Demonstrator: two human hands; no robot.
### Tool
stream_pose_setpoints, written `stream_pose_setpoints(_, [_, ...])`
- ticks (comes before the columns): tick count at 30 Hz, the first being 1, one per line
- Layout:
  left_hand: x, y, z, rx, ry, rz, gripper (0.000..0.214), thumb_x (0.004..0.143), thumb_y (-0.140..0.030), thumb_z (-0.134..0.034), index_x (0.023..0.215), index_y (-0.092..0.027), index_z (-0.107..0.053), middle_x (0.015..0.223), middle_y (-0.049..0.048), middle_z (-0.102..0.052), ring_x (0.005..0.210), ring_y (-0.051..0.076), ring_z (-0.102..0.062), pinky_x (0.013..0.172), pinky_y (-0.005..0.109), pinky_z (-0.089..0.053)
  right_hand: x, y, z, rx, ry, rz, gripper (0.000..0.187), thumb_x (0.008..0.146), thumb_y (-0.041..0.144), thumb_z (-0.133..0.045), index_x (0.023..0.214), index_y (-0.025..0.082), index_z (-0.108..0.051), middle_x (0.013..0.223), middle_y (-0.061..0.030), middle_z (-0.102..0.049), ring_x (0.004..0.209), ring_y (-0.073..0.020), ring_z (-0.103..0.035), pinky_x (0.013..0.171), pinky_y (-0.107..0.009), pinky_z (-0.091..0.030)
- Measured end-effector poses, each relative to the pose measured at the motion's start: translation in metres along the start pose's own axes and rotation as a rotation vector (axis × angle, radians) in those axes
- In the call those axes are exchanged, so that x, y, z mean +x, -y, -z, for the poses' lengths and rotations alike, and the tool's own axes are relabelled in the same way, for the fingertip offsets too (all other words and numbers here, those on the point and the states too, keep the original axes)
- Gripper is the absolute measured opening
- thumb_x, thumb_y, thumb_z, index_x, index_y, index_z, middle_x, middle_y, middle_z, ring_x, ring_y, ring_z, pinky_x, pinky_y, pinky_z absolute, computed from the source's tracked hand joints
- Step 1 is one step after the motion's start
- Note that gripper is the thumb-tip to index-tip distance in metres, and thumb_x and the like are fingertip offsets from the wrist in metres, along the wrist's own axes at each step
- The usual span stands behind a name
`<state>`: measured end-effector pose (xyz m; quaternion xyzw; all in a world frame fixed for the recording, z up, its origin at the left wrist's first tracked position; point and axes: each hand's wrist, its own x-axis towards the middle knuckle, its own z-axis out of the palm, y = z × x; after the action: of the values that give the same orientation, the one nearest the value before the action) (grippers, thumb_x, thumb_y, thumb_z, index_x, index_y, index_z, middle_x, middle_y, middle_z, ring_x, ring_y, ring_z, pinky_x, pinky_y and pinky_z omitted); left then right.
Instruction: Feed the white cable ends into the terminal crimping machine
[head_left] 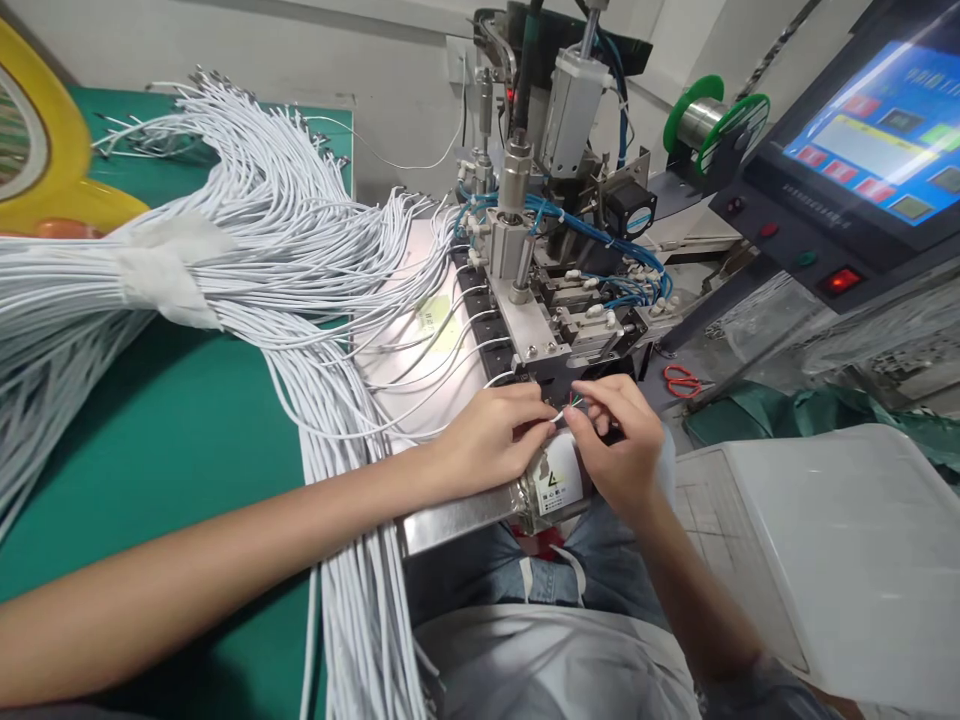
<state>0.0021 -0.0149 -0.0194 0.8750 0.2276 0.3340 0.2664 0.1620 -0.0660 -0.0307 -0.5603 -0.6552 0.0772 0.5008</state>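
Note:
My left hand (499, 430) pinches a white cable (556, 416) close to its stripped end, at the front of the machine (517, 250). Thin coloured wires (574, 401), red and green among them, fan out from that end. My right hand (619, 435) has its thumb and forefinger closed at these wires. Just behind my hands, several white cables lie in a row of black slots (487, 330) along the machine's left side. Below the hands sits a motor-like cylinder with a white label (559, 480).
A large taped bundle of white cables (169, 270) covers much of the green table (225, 430), some hanging over its front. At right are a lit touchscreen (881, 130), a solder wire spool (705, 122), red-handled scissors (681, 380) and a white bin (840, 540).

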Motion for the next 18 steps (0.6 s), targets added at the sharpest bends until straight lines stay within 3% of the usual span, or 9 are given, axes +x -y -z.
stream_pose_setpoints(4, [0.0, 0.0, 0.0, 0.04, -0.016, 0.012, 0.02, 0.085, -0.012, -0.049, 0.072, -0.012, -0.065, 0.062, 0.0007, -0.052, 0.058, 0.009, -0.049, 0.052, 0.02, -0.038, 0.004, -0.004, 0.003, -0.095, 0.039, 0.145, 0.017, 0.079, 0.017, -0.058, 0.092, 0.021, -0.067, 0.083, -0.0046, -0.059, 0.071, -0.0156, -0.054, 0.059, -0.03, -0.045])
stream_pose_setpoints(7, [0.0, 0.0, -0.001, 0.049, -0.051, 0.032, 0.018, 0.084, -0.013, -0.05, 0.077, -0.013, -0.066, 0.063, 0.0008, -0.055, 0.058, 0.009, -0.05, 0.053, 0.02, -0.04, 0.002, -0.005, -0.001, -0.185, -0.053, 0.206, 0.014, 0.078, 0.017, -0.06, 0.088, 0.023, -0.068, 0.079, -0.0045, -0.06, 0.076, -0.0185, -0.055, 0.067, -0.034, -0.046])
stream_pose_setpoints(12, [-0.002, 0.0, -0.001, 0.064, -0.101, 0.049, 0.015, 0.083, -0.012, -0.051, 0.081, -0.012, -0.066, 0.065, 0.0009, -0.057, 0.058, 0.009, -0.052, 0.054, 0.02, -0.041, -0.004, -0.003, -0.01, -0.159, -0.185, 0.197, 0.011, 0.077, 0.014, -0.062, 0.079, 0.023, -0.067, 0.072, -0.0026, -0.061, 0.07, -0.0168, -0.054, 0.065, -0.033, -0.045])
stream_pose_setpoints(15, [-0.002, -0.001, -0.001, 0.067, -0.115, 0.048, 0.015, 0.083, -0.011, -0.052, 0.08, -0.012, -0.066, 0.064, 0.001, -0.057, 0.059, 0.009, -0.053, 0.054, 0.019, -0.041, -0.004, 0.001, -0.014, -0.045, -0.2, 0.073, 0.008, 0.078, 0.016, -0.061, 0.077, 0.022, -0.066, 0.072, -0.0022, -0.06, 0.069, -0.0155, -0.055, 0.063, -0.031, -0.045])
stream_pose_setpoints(18, [-0.002, -0.001, -0.001, 0.057, -0.123, 0.051, 0.015, 0.084, -0.013, -0.052, 0.08, -0.013, -0.066, 0.065, 0.0007, -0.058, 0.058, 0.009, -0.053, 0.055, 0.019, -0.042, -0.002, 0.005, -0.013, 0.206, -0.12, -0.191, 0.008, 0.079, 0.019, -0.057, 0.073, 0.019, -0.062, 0.075, -0.0023, -0.058, 0.07, -0.0144, -0.056, 0.059, -0.027, -0.045])
